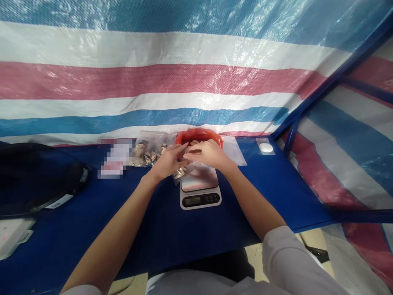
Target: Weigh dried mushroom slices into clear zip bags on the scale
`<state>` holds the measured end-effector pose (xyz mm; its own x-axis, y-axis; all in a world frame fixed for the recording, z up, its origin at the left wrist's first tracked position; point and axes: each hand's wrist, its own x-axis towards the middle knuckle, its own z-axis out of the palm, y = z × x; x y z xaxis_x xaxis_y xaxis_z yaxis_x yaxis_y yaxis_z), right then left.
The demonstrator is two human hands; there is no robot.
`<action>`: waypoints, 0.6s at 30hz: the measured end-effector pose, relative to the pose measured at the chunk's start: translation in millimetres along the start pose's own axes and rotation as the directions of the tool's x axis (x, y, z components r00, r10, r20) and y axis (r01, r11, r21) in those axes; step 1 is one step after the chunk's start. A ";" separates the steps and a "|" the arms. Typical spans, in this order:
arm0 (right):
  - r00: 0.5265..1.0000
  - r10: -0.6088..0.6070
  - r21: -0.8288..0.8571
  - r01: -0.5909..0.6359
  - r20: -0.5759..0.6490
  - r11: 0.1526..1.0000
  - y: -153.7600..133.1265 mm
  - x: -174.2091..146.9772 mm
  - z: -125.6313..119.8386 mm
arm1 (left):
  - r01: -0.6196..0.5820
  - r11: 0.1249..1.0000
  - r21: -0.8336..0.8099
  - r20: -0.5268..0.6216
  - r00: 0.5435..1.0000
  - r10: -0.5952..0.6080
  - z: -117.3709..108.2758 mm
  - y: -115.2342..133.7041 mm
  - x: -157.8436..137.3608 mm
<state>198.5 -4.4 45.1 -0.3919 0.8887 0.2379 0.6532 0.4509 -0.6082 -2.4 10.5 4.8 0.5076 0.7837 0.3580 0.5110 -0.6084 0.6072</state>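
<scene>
My left hand (168, 162) is closed on the upper part of a small clear plastic bag (179, 174), which holds pale brown pieces like dried mushrooms. My right hand (209, 153) meets it from the other side, with its fingers pinched at the bag's mouth; the exact grip is partly hidden. Both hands are above the back of a white kitchen scale (201, 200) with a shiny plate and a dark display strip. Just behind them stands an orange-red plastic basket (199, 132), with some light brown pieces showing inside.
Larger clear bags of dried mushrooms (144, 153) lie left of the basket, beside a blurred paper (116, 159). White sheets or flat bags (235, 151) are at its right. Further right lies a small packet with a white disc (265, 148). A black bag (37, 176) occupies the left side.
</scene>
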 end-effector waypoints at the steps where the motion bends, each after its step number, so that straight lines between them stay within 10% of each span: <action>1: 1.000 0.002 -0.014 -0.003 -0.008 1.000 1.1 1.5 2.9 | -0.004 1.000 -0.003 0.000 1.000 0.004 0.5 0.0 0.0; 18: 1.000 0.005 0.585 0.013 -0.029 0.811 15.9 -7.0 -25.2 | 0.234 0.972 -0.026 0.276 0.936 -0.218 -32.0 20.5 0.5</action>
<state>228.0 -1.3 52.9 -0.3697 0.8930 0.2568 0.1456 0.3287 -0.9332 -13.9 2.4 40.1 0.5552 0.8317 0.0065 0.5974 -0.4042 0.6927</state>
